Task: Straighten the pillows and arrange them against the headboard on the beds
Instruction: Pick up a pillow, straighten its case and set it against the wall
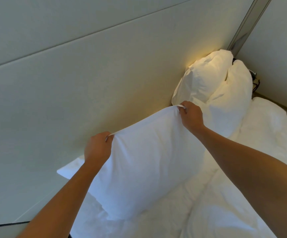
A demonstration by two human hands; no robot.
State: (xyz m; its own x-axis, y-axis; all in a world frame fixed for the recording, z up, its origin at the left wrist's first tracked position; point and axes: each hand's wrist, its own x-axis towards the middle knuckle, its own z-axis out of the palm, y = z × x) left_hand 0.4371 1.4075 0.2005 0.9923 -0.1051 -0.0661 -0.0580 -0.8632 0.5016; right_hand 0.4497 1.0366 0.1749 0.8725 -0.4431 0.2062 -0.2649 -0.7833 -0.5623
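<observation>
Seen from the head camera, a plump white rectangular cotton pillow [146,162] stands on its long edge on a rumpled white bed sheet [233,212], held upright between two bare hands, with the pale padded headboard panel [70,79] behind it. The left hand [97,148] pinches the pillowcase's top left corner in a closed grip; the right hand [190,115] grips the top right corner the same way, pulling the upper seam taut between them. Beyond the right hand, two more white, creased pillows [213,86] lean upright in the corner against the headboard, lit by a warm yellow glow.
</observation>
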